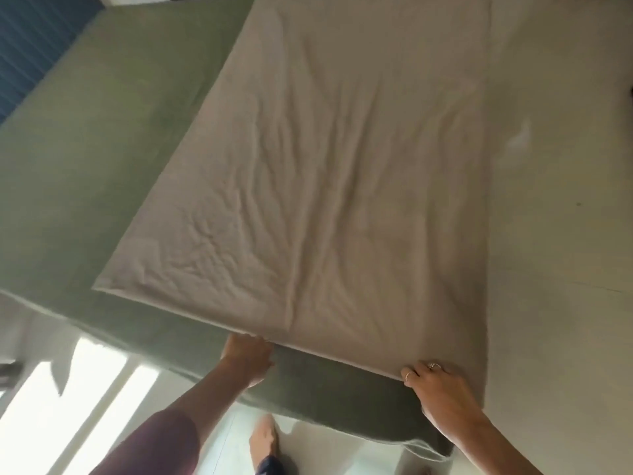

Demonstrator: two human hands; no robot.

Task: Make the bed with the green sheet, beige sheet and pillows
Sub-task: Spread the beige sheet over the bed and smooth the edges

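I've got both hands on the near edge of the beige sheet [308,183], left hand [248,358] and right hand [442,395] each pinching it, spread wrinkled beyond them over the green sheet [78,173].

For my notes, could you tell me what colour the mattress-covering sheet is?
Green sheet, clearest in the head view.

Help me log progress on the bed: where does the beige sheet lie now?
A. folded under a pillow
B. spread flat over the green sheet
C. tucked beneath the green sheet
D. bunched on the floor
B: the beige sheet lies spread on the green sheet, with both hands at its near edge.
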